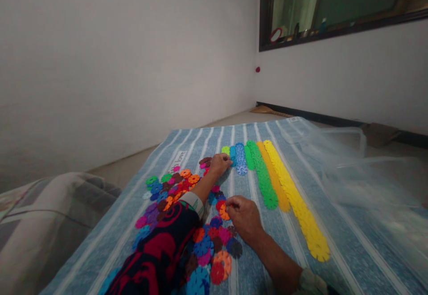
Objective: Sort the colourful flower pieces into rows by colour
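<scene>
Left hand [220,165] has its fingertips close together at the near end of the short blue row of slotted discs [233,151], and I cannot tell if they pinch a disc. Right hand [244,217] is nearer, its fingers bent just beside an orange disc [224,212] at the edge of a messy pile of colored discs [203,244], and I cannot tell if it holds anything. More rows lie to the right, ending with a long yellow row [297,197], all on a blue striped cloth [250,268].

Notched discs [203,244] (mixed colours) lie jumbled beside straight, overlapping single-colour rows [261,176].
</scene>
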Demonstrator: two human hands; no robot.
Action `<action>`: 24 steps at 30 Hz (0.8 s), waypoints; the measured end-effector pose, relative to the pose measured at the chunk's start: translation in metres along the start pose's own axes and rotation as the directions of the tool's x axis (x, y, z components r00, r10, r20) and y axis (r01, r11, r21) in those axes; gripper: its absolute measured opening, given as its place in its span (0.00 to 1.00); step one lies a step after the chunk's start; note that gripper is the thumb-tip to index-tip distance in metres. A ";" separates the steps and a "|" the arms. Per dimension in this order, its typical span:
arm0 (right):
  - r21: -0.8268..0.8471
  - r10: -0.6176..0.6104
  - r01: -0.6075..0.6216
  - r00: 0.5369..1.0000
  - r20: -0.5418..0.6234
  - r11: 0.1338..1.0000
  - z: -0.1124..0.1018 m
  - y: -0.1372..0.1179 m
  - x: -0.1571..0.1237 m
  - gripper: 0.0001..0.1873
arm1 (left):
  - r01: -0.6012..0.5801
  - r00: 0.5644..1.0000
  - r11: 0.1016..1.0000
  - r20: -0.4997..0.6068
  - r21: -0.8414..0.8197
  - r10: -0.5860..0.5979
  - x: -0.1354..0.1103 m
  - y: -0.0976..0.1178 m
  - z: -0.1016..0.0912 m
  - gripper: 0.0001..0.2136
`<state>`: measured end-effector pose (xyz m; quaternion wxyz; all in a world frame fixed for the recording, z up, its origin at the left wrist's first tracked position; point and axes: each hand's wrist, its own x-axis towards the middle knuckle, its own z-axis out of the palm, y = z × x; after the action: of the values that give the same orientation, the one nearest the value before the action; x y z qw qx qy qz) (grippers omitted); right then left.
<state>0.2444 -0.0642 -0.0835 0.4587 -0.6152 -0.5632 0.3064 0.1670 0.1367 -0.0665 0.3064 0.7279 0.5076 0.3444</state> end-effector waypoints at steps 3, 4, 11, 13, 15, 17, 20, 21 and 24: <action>0.005 -0.004 0.004 1.000 0.003 1.000 0.000 0.000 0.000 0.11 | 0.006 1.000 1.000 -0.023 -0.027 -0.007 0.000 -0.001 -0.001 0.03; 0.005 -0.007 0.007 1.000 0.004 1.000 0.000 0.000 0.000 0.10 | 0.012 1.000 0.999 -0.028 -0.040 -0.013 0.000 -0.001 -0.002 0.03; -0.006 -0.011 0.011 1.000 0.002 1.000 0.000 0.001 0.000 0.11 | 0.080 0.996 0.989 -0.037 -0.124 -0.085 -0.003 -0.006 0.001 0.04; -0.003 -0.009 0.009 1.000 0.004 1.000 0.001 0.001 0.000 0.11 | 0.088 0.995 0.988 -0.034 -0.129 -0.093 -0.004 -0.006 0.001 0.05; -0.006 -0.010 0.010 1.000 0.004 1.000 0.001 0.001 0.001 0.11 | 0.093 0.995 0.989 -0.020 -0.115 -0.095 -0.006 -0.005 -0.002 0.05; -0.016 -0.010 0.010 1.000 0.003 1.000 0.001 0.001 0.000 0.10 | 0.090 0.996 0.993 0.001 -0.079 -0.090 -0.009 -0.004 -0.006 0.05; -0.017 -0.007 0.007 1.000 0.013 1.000 0.000 0.001 0.000 0.10 | 0.080 0.995 0.997 0.054 0.007 -0.081 -0.014 -0.002 -0.012 0.03; -0.016 -0.005 0.005 1.000 0.018 1.000 0.000 0.001 0.000 0.10 | 0.077 0.994 0.996 0.077 0.042 -0.080 -0.015 0.000 -0.014 0.04; -0.022 -0.008 0.009 1.000 0.026 1.000 -0.001 0.000 0.001 0.10 | 0.065 0.987 0.985 0.133 0.158 -0.086 -0.016 0.006 -0.016 0.06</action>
<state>0.2458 -0.0640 -0.0832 0.4459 -0.6136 -0.5751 0.3064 0.1533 0.1209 -0.0560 0.2972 0.7517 0.5371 0.2410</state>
